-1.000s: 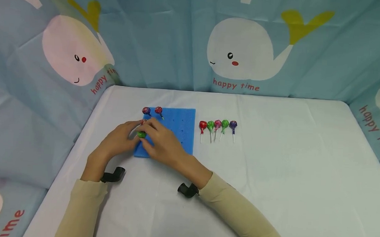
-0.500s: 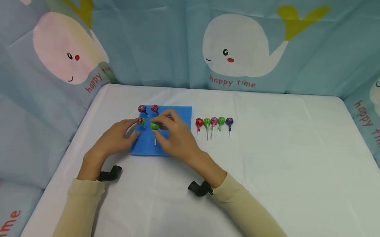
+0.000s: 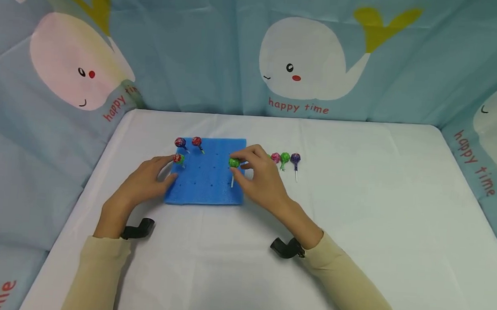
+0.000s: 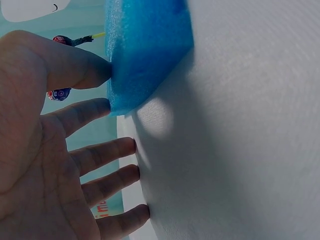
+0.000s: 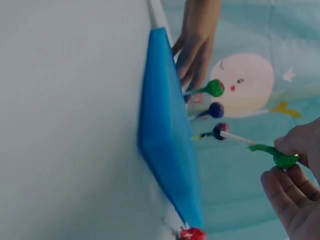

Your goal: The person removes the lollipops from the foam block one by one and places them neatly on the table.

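Note:
My right hand [image 3: 262, 177] pinches a green-wrapped lollipop [image 3: 233, 162] by its head, above the right part of a blue foam board [image 3: 204, 192]. The stick hangs down, and in the right wrist view the tip of the lollipop [image 5: 285, 160] stays apart from the foam. My left hand [image 3: 143, 182] rests at the board's left side, its thumb and index finger touching the foam [image 4: 150, 50]. Three lollipops stand in the board: a dark blue one [image 3: 180, 142], a red one [image 3: 196, 141] and a red-and-green one [image 3: 178, 159].
Right of the board lie more lollipops in a row: pink [image 3: 275, 157], green [image 3: 285, 157] and purple [image 3: 295, 158]. My right hand partly covers the row; a red lollipop [image 5: 192, 233] shows in the right wrist view. Small holes dot the board. Behind the white table [image 3: 355, 202] hangs a whale-print curtain [image 3: 220, 55].
My right hand has carried the green lollipop from the board's left side across to its right side. My left hand has stayed at the left edge.

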`<state>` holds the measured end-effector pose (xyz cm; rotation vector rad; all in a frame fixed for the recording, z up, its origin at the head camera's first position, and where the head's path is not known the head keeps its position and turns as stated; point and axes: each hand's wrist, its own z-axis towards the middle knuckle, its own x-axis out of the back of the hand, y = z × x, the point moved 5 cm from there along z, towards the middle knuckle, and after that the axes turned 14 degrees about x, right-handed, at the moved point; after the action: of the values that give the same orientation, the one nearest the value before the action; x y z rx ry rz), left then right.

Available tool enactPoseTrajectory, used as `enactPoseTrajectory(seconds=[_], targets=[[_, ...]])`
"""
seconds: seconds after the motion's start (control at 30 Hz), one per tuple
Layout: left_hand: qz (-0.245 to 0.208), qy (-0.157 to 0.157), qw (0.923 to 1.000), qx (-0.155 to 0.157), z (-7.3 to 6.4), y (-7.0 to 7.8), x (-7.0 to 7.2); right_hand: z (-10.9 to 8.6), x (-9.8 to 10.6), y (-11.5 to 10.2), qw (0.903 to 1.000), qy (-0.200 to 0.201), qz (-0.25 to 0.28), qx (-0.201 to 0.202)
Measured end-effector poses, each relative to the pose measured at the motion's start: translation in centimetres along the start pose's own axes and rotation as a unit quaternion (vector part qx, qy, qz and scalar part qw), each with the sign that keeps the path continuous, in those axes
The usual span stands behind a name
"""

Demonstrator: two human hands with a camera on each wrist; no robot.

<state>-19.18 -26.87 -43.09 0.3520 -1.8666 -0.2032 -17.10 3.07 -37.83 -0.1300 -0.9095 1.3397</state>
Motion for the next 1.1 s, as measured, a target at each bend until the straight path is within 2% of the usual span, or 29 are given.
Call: enactPoseTrajectory(seconds=[0.23,0.4,0.63,0.9,1.1], targets=[[0.003,0.003,1.0,0.003,0.0,-0.1,0.3,-0.6,1.5,1.1,0.9993,-0.007,-0.036,0.003],[-0.003,0.001,1.0,-0.002,0.0,-0.2,0.0,-1.0,3.3,2.0,0.9965,0.002,-0.08,-0.026],[-0.002,0.007,1.0,0.001,-0.1,-0.6,-0.1,-1.4,5.5,3.1,0.9945,0.0,-0.09,-0.052],[0.007,0.015,0.9998,0.007,0.0,-0.4,0.3,-2.0,7.4,4.4,0.9925,-0.009,-0.114,-0.044],[0.002,0.012,0.9999,0.011,0.2,-0.2,0.0,-2.9,9.3,5.3,0.99,-0.01,-0.133,-0.045]])
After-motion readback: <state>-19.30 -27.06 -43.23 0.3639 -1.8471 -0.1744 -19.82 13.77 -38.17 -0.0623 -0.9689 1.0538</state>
